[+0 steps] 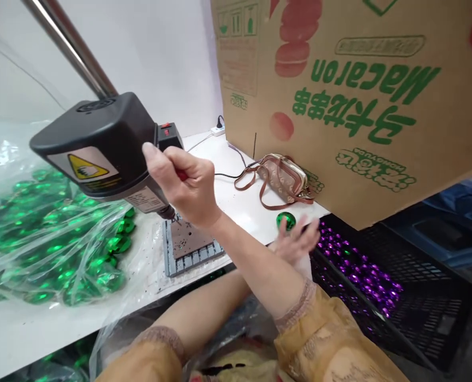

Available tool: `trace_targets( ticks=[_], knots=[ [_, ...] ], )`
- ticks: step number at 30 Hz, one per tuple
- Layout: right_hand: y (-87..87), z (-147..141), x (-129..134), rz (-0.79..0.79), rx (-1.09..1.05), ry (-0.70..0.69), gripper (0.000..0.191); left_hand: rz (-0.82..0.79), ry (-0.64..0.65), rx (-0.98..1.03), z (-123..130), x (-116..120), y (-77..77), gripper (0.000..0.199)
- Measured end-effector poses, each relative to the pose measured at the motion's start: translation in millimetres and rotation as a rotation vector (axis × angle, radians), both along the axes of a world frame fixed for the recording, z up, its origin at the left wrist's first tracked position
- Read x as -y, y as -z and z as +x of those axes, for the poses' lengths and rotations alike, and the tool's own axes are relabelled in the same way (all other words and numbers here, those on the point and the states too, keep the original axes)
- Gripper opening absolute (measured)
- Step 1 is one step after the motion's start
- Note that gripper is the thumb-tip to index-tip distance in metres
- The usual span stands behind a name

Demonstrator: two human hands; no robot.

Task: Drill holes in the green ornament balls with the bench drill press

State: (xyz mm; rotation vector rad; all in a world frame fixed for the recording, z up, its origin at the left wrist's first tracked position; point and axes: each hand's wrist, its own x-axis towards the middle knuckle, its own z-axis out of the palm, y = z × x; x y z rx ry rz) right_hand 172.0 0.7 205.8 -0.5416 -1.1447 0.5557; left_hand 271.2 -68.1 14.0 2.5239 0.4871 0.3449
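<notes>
My forearms cross. My right hand (188, 183) is closed round the red handle of a black drill press (101, 143). The drill's tip stands above a brown plate (192, 239) on a grey slotted base (190, 262), both strewn with dark bits. My left hand (295, 241), slightly blurred, has its fingers spread at the table's right edge. Just behind those fingers is a shiny green ball (286, 221), partly covered by a fingertip. Nothing shows in the grasp of my left hand.
Green balls in clear plastic (61, 239) cover the table's left side. A brown handbag (283, 178) lies before a large cardboard box (339, 106). Purple pieces (363, 270) fill part of a black crate (435, 297) at the right. A power strip (217, 130) and cables are behind.
</notes>
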Motion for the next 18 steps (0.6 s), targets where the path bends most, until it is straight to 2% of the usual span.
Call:
trace_targets(
  ticks=[2, 4, 7, 9, 11, 13, 14, 16, 18],
  knots=[
    [-1.3, 1, 1, -0.021, 0.015, 0.006, 0.049, 0.208, 0.004, -0.023, 11, -27, -8.8, 0.045],
    [-2.2, 2, 2, -0.039, 0.051, 0.037, 0.048, 0.39, -0.035, -0.101, 20, -42, -14.4, 0.046],
    [-1.6, 3, 2, -0.039, 0.098, 0.083, 0.048, 0.471, -0.071, -0.211, 20, -41, -11.9, 0.051],
    [-0.1, 4, 0, -0.004, 0.101, 0.074, 0.047, 0.431, 0.009, -0.2, 5, -29, -2.6, 0.047],
    [1.7, 4, -1, 0.051, 0.062, 0.031, 0.048, 0.313, 0.147, -0.141, -25, -13, 10.3, 0.04],
    [3.2, 3, -1, 0.053, 0.017, 0.0, 0.048, 0.137, 0.245, -0.088, -70, 2, 22.8, 0.037],
    [3.7, 3, -1, 0.042, 0.001, -0.012, 0.048, 0.044, 0.252, -0.081, -97, 10, 28.2, 0.037],
    [4.2, 2, 0, 0.037, -0.029, -0.025, 0.048, 0.001, 0.235, -0.121, -151, 26, 37.0, 0.034],
    [4.2, 2, 1, 0.05, -0.044, -0.031, 0.049, 0.037, 0.078, -0.2, -199, 42, 45.1, 0.035]
  ],
)
